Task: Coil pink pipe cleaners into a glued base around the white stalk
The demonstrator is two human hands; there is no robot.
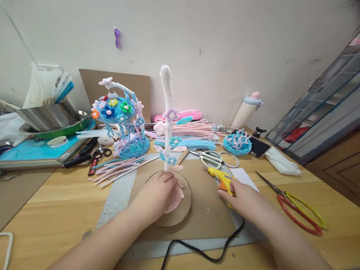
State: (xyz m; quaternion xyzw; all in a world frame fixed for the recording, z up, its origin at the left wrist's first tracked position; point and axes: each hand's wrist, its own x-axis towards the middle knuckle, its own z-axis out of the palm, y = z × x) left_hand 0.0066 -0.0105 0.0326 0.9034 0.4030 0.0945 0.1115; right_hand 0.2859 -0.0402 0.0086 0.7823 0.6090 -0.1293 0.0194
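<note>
My left hand [161, 187] is closed low over a pink pipe-cleaner coil [174, 202], at the foot of an upright white fuzzy stem [168, 97]. Its fingertips are hidden, so what they pinch cannot be made out. Small flowers, such as a lilac flower [171, 114] and a teal flower [176, 141], sit along the stem. Beneath the coil lies a round cardboard disc [182, 215]. To the right, my right hand [239, 193] grips a yellow hot glue gun [222, 176], its nozzle pointing up and left, with a black cord [202, 257] looping below.
Scissors with red and yellow handles [292, 206] lie at right; white-handled scissors [210, 159] are behind the glue gun. A blue flowered pipe-cleaner piece [132, 146] stands back left. Bundled pipe cleaners [191, 131], a small blue basket [237, 144] and a bottle [246, 110] line the wall.
</note>
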